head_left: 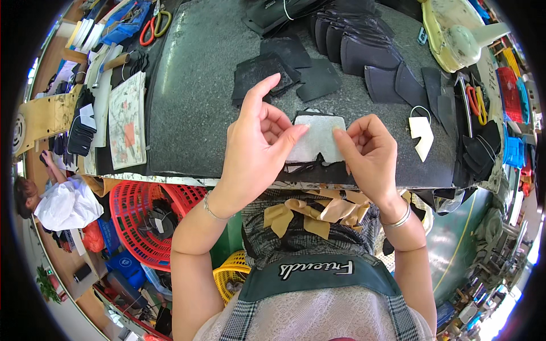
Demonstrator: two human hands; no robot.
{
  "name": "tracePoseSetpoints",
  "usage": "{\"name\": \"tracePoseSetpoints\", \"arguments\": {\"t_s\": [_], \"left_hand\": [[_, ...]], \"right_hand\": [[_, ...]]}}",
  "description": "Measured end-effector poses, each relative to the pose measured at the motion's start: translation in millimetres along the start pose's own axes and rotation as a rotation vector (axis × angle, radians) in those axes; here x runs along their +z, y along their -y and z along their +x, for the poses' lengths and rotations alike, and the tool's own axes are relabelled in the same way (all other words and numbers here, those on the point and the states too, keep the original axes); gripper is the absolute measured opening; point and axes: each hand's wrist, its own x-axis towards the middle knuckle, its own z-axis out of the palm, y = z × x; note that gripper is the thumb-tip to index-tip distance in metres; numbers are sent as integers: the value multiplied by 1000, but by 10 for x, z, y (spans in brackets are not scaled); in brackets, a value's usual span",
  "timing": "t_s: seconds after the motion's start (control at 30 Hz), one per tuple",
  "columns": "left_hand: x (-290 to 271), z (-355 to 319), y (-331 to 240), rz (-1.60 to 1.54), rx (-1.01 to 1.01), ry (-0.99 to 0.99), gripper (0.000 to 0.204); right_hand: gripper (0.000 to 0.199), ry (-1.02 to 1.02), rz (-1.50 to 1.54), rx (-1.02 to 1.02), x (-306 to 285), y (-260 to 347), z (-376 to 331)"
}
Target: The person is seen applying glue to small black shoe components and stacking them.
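Looks mid-batch with black panels [319, 79] pending, pinching pale notched panel [317, 139] in right hand [372, 154], thumbing it with spread left hand [250, 145].

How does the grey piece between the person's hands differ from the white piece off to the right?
Shape: the grey piece is broad and roughly rectangular; the white piece is narrower and angular.
Contact: the left hand and right hand both touch the grey piece; neither touches the white piece.
Attachment: a thin loop shows at the white piece's top; none shows on the grey piece.
Both look pale against the dark tabletop.
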Motion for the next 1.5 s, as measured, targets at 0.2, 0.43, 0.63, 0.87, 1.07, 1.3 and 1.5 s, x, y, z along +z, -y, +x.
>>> {"name": "tracePoseSetpoints", "arguments": {"t_s": [0.2, 0.43, 0.63, 0.87, 1.07, 1.3, 1.5], "left_hand": [[16, 94, 92, 176, -25, 0, 68], [-4, 163, 55, 281, -113, 60, 62], [-176, 76, 204, 817, 284, -49, 60], [-87, -136, 146, 559, 258, 197, 51], [48, -180, 93, 324, 484, 147, 57], [67, -180, -38, 384, 505, 160, 87], [59, -223, 75, 430, 312, 290, 31]], "right_hand": [[19, -42, -82, 8, 23, -65, 49], [27, -46, -651, -345, -9, -109, 65], [52, -17, -581, -274, -199, -74, 133], [56, 336, -636, -264, -231, 150, 137], [67, 279, -269, -531, -165, -138, -45], [81, 213, -496, -795, -58, -164, -71], [80, 366, -474, -620, -368, -1, -128]]}}
